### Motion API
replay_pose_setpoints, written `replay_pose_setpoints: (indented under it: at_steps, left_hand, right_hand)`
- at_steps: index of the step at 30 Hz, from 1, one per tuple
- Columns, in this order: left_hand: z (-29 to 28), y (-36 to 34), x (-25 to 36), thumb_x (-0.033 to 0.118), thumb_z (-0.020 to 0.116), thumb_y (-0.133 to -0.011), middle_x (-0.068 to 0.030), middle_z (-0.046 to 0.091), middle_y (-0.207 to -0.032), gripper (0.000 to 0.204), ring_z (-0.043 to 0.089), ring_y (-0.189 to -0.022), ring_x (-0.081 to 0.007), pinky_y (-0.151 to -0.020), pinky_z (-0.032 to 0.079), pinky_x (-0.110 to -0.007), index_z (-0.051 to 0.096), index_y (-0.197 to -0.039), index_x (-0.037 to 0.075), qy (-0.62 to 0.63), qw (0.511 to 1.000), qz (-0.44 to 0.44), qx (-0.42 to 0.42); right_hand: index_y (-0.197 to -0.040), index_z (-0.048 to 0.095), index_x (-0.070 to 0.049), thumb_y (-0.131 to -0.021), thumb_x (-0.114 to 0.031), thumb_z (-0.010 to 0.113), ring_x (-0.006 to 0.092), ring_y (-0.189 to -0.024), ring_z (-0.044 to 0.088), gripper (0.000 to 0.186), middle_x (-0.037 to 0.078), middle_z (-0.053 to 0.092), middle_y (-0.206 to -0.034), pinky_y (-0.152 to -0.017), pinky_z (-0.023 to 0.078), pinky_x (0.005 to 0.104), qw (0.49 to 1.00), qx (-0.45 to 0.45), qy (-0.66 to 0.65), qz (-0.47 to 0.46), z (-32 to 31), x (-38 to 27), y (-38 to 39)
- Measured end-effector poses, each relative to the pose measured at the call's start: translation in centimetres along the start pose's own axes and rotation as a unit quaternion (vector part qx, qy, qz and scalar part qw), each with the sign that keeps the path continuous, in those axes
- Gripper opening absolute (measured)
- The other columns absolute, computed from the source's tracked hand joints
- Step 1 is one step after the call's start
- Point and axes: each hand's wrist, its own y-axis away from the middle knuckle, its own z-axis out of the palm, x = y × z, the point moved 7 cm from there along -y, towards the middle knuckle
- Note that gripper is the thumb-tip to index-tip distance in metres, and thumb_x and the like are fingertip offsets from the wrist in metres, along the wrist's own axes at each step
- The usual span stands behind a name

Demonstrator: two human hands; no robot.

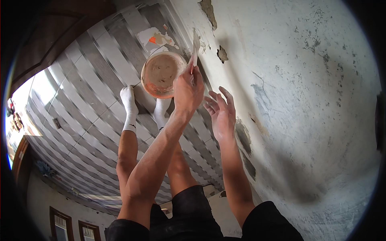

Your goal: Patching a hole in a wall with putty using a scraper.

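A putty knife [195,50] with a pale, plaster-smeared blade is gripped in the left hand [187,90], the fingers closed around its handle and the blade pointing away, its edge close against the wall [305,80]. Whether the blade touches the wall cannot be told. Just left of the blade, on the far side of the hand, an orange bowl [161,74] filled with brownish-grey paste is seen on the floor. The right hand [220,113] is held open just right of the left hand, fingers spread and slightly curled, with nothing in it, near the wall. The wall is whitish and patchy, with chipped spots and dark stains. Below, two feet in white socks [129,108] are planted on a grey-and-white striped tiled floor [88,104], beside the bowl.
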Motion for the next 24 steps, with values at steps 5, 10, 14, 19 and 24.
replay_pose_setpoints:
  at_steps: [5, 10, 14, 19, 24]
  left_hand:
    - [4.7, 1.3, 2.3, 0.007, 0.049, -0.093, -0.0279, 0.065, -0.093, 0.044, 0.065, -0.08, -0.041, -0.069, 0.052, -0.042, 0.045, -0.136, 0.0, 0.008, 0.996, 0.068, 0.053]
    - [7.4, 0.4, 3.8, -0.002, 0.051, -0.086, -0.0258, 0.047, -0.134, 0.06, 0.058, -0.107, -0.04, -0.085, 0.053, -0.043, 0.033, -0.143, 0.003, 0.013, 0.992, 0.103, 0.074]
    - [8.6, -0.8, 3.5, -0.004, 0.049, -0.085, -0.0259, 0.04, -0.141, 0.059, 0.053, -0.114, -0.0415, -0.09, 0.051, -0.042, 0.032, -0.142, -0.001, -0.021, 0.989, 0.119, 0.082]
    - [11.0, 0.1, 4.3, -0.003, 0.05, -0.083, -0.0267, 0.037, -0.142, 0.063, 0.057, -0.108, -0.0422, -0.088, 0.052, -0.043, 0.029, -0.143, -0.003, -0.032, 0.993, 0.115, -0.001]
    - [9.3, 0.5, 3.5, -0.004, 0.051, -0.083, -0.0258, 0.043, -0.139, 0.065, 0.06, -0.101, -0.0425, -0.085, 0.053, -0.045, 0.026, -0.144, -0.002, -0.006, 0.99, 0.131, 0.056]
  right_hand:
    - [-0.134, 0.037, -0.005, -0.098, -0.024, 0.052, 0.0209, -0.11, 0.054, 0.043, 0.014, 0.053, -0.125, -0.092, 0.044, 0.0371, 0.995, 0.029, 0.067, 0.065, -5.1, 5.4, 2.3]
    - [-0.134, 0.039, -0.005, -0.097, -0.024, 0.053, 0.0185, -0.11, 0.054, 0.044, 0.011, 0.053, -0.124, -0.093, 0.043, 0.0366, 0.984, 0.025, 0.119, 0.133, -8.5, 9.0, 5.2]
    - [-0.124, 0.048, -0.006, -0.097, -0.024, 0.054, 0.0141, -0.104, 0.055, 0.034, 0.005, 0.056, -0.116, -0.089, 0.045, 0.0323, 0.984, -0.001, 0.106, 0.145, -7.8, 10.2, 6.9]
    - [-0.11, 0.056, -0.006, -0.093, -0.023, 0.061, 0.013, -0.095, 0.059, 0.025, 0.003, 0.061, -0.104, -0.08, 0.049, 0.0306, 0.987, 0.017, 0.103, 0.126, -9.4, 10.7, 6.9]
    - [-0.108, 0.057, -0.005, -0.093, -0.022, 0.061, 0.0128, -0.092, 0.059, 0.023, 0.003, 0.061, -0.101, -0.079, 0.049, 0.03, 0.984, -0.012, 0.104, 0.143, -8.9, 10.4, 6.4]
